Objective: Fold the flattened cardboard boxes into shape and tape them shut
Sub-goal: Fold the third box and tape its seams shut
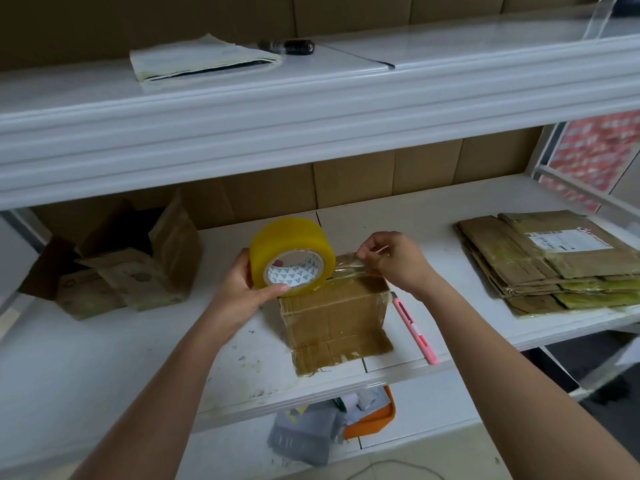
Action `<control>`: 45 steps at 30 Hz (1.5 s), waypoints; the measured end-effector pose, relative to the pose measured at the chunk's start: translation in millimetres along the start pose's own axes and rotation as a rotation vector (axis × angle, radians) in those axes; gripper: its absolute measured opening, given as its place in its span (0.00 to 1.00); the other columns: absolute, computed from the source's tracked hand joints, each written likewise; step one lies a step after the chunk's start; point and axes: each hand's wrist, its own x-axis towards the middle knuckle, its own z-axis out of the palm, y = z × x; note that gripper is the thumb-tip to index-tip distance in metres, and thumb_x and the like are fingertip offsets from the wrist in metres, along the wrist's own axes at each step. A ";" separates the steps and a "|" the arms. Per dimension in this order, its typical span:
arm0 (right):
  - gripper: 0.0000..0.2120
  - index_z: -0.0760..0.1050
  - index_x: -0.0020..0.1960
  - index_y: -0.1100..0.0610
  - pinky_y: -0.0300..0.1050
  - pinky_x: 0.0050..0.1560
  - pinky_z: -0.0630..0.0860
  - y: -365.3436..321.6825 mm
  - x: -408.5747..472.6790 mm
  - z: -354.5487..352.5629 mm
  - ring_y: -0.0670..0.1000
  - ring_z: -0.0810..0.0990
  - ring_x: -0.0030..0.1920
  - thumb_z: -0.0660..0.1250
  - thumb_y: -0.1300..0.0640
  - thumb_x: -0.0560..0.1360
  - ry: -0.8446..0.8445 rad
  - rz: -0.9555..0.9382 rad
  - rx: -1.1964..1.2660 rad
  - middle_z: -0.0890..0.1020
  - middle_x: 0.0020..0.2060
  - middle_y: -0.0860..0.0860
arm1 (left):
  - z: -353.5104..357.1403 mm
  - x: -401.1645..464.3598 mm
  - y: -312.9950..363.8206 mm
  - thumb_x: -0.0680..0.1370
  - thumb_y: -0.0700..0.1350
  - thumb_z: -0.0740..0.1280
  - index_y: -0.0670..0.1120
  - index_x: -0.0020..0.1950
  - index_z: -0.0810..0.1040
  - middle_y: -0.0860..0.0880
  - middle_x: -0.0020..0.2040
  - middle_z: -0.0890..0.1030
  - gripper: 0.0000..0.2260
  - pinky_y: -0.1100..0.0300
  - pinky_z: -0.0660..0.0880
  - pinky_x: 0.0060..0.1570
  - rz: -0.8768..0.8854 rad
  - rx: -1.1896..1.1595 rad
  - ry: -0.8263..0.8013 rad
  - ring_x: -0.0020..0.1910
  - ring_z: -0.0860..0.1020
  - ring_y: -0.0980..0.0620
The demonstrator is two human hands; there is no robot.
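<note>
so the small cardboard box [334,315] stands near the front edge of the white shelf board [114,348], about the middle, w/ its top flaps down and old tape marks on the sides. the left hand [242,289] grips the yellow tape roll [292,258], thumb in the core and fingers curled round the outside, roll held just above the box's left top corner. the right hand [391,263] pinches the free end of the clear tape strip [360,268] between thumb and fingertips, stretched over the box top.

handling, as i judge: box is light and empty, prob. slides if pushed, walls soft-ish and worn, so press down on the top, not the sides. tape is thin, sticky, wrinkles easy; hold only at the end edge and keep it tight. roll is stiff, good to hold by the core.

pink cutter [415,329] lies just right of the box, near the front edge. flat box stack [547,261] is at the right end of the board.
</note>
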 end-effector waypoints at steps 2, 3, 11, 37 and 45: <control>0.07 0.78 0.44 0.52 0.46 0.42 0.80 -0.2 1.7 0.2 0.52 0.80 0.43 0.64 0.60 0.79 0.014 -0.020 -0.080 0.81 0.42 0.50 | 4.4 -0.7 -3.0 0.68 0.43 0.78 0.59 0.62 0.70 0.54 0.57 0.80 0.28 0.61 0.77 0.52 0.002 -0.030 -0.003 0.56 0.79 0.55; 0.07 0.77 0.45 0.52 0.50 0.44 0.81 -0.2 2.3 0.9 0.55 0.80 0.43 0.63 0.60 0.80 0.018 -0.015 -0.106 0.81 0.42 0.51 | 6.8 -0.7 -3.5 0.68 0.42 0.78 0.58 0.64 0.70 0.53 0.58 0.79 0.29 0.61 0.77 0.52 0.004 -0.037 0.001 0.57 0.79 0.55; 0.09 0.76 0.53 0.50 0.33 0.33 0.75 10.0 4.0 -1.5 0.53 0.79 0.39 0.63 0.62 0.80 0.049 -0.023 -0.107 0.81 0.40 0.53 | 14.7 5.4 0.4 0.70 0.47 0.78 0.59 0.67 0.64 0.57 0.58 0.77 0.33 0.64 0.77 0.49 0.035 0.060 -0.002 0.56 0.78 0.58; 0.04 0.78 0.45 0.59 0.37 0.35 0.76 74.7 -4.2 16.5 0.45 0.80 0.29 0.69 0.67 0.75 0.302 0.170 0.502 0.81 0.32 0.52 | 28.1 10.2 3.3 0.73 0.52 0.71 0.67 0.63 0.63 0.60 0.56 0.78 0.25 0.58 0.80 0.53 0.076 0.140 -0.118 0.53 0.82 0.59; 0.05 0.79 0.49 0.54 0.43 0.43 0.78 79.2 -11.5 21.1 0.51 0.79 0.40 0.72 0.59 0.74 0.334 0.208 0.365 0.80 0.41 0.51 | 26.7 7.0 -1.4 0.75 0.50 0.71 0.65 0.64 0.64 0.58 0.57 0.78 0.23 0.54 0.79 0.54 0.085 0.170 -0.091 0.56 0.80 0.55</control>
